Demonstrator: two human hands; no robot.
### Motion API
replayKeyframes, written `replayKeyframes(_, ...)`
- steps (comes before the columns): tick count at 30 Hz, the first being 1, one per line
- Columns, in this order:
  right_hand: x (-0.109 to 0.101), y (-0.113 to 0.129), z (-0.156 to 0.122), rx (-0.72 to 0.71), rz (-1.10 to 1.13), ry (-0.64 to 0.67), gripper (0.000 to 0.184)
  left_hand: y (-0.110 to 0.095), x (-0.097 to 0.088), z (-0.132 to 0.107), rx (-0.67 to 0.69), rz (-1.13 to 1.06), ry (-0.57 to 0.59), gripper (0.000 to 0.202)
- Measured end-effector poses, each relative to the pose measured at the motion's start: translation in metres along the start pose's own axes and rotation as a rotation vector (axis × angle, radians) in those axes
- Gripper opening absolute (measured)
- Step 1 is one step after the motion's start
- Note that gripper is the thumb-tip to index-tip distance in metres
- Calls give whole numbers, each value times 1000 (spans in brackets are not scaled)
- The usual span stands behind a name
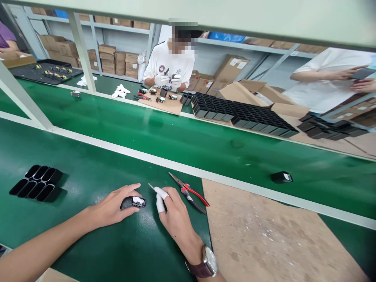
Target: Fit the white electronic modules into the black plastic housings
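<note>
My left hand [110, 205] grips a small black plastic housing [126, 203] lying on the green table, thumb on the near side and fingers on the far side. White material and small parts show in the housing's open end, which faces right. Just to the right, my right hand [174, 211] is closed around a thin, pointed metal tool [151, 187]; most of it is hidden by the fingers. White finger cots cover the thumb and index finger of that hand. Long-nose pliers [186, 190] with red and black handles lie beside it, jaws spread slightly.
Several empty black housings [37, 182] stand grouped at the left. A worn cardboard sheet [258, 231] lies at the right. Beyond the white rail, one black housing [282, 177] sits on the green belt [164, 129]. Across it, a co-worker [170, 66] in white gloves works beside rows of black housings [243, 115].
</note>
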State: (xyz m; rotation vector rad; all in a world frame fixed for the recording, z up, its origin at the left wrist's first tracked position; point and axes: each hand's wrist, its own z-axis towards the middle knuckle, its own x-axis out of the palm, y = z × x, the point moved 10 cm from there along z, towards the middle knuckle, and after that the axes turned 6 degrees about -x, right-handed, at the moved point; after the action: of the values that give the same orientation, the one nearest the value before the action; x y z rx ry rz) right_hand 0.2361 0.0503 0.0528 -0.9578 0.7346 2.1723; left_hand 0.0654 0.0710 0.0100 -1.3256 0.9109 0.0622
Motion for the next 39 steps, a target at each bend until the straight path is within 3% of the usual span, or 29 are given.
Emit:
replayKeyframes(3, -11, 21, 4, -59, 106, -51, 30, 0, -1, 0, 32, -9, -26, 73)
replayKeyframes(6, -15, 35, 4, -140, 54, -38, 25, 2, 0, -1, 28, -4, -29, 75)
replayKeyframes(20, -11, 57, 11, -223, -123, 48, 28, 1, 4, -2, -4, -2, -2, 71)
replayKeyframes(28, -14, 48, 8, -204, -94, 41, 24, 1, 4, 0, -11, -28, 6, 72)
replayKeyframes(39, -12, 54, 8, -231, -57, 77, 25, 0, 3, 0, 8, -15, 1, 73)
